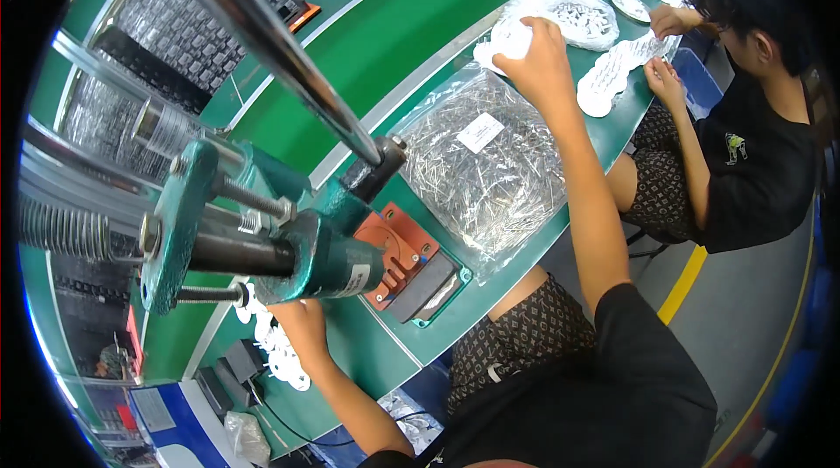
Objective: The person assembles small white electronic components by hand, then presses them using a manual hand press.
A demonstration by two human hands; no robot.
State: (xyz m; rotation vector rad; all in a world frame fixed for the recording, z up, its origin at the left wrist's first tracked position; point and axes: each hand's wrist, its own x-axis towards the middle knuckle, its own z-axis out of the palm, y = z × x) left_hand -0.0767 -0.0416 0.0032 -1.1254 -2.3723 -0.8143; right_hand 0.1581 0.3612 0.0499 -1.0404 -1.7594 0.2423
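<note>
A: Where were the hands?
B: Well apart. The right hand [535, 66] had reached across the green bench [359, 328] to the white discs [510, 39] at the far side, by a bag of small white parts [584, 20]. Its thumb and fingers stood wide, curved about the near disc; a firm grip could not be confirmed.
A: And the left hand [302, 326]?
B: Just beside the hand press [350, 267], near an overlapping row of white discs [284, 359]. The press hid its fingertips, so I couldn't tell whether they were narrow, wide or holding anything.
A: Main worry?
B: Pinched fingers, in my judgement. The long steel lever [280, 44] slanted high over the bench; a knock on it with fingers under the press could hurt them. The red block [394, 245] sat at its base, no fingers visible on it.
A: Anything else?
B: The bag of metal pins [521, 179] lay flat near the block, the right forearm crossing its edge in view. A sleeve or elbow catching the plastic could drag it, and pins could scatter if it was unsealed; the seal wasn't clear. A loose pinch could also spill the far discs.
</note>
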